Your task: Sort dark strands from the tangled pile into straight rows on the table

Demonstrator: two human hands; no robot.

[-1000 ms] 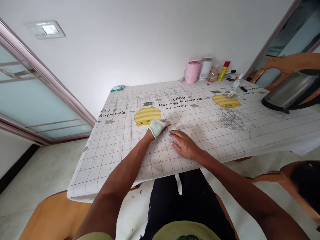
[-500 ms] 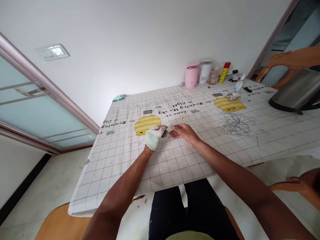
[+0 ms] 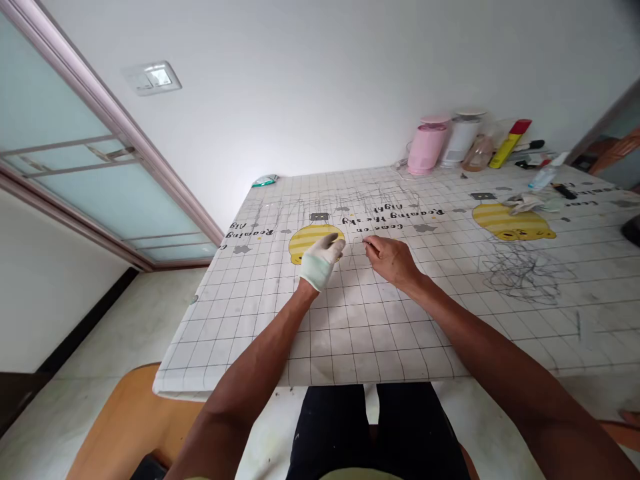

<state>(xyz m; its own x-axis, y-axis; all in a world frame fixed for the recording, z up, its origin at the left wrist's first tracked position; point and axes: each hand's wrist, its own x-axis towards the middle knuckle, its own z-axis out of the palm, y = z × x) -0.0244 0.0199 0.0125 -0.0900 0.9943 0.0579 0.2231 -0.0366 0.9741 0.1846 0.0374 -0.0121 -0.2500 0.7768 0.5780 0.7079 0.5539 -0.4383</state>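
Over the gridded tablecloth [image 3: 350, 320], our left hand [image 3: 325, 255] wears the pale glove [image 3: 315, 268], fingers half-curled, grip unclear; our bare right hand [image 3: 393, 261] is near, fingers clenched, can't tell on what.

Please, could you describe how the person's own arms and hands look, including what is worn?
The left hand wears a glove, whitish with a pale mint-green wrist part. The right hand is bare. Both forearms are uncovered. A sliver of olive-green sleeve shows at the bottom edge.
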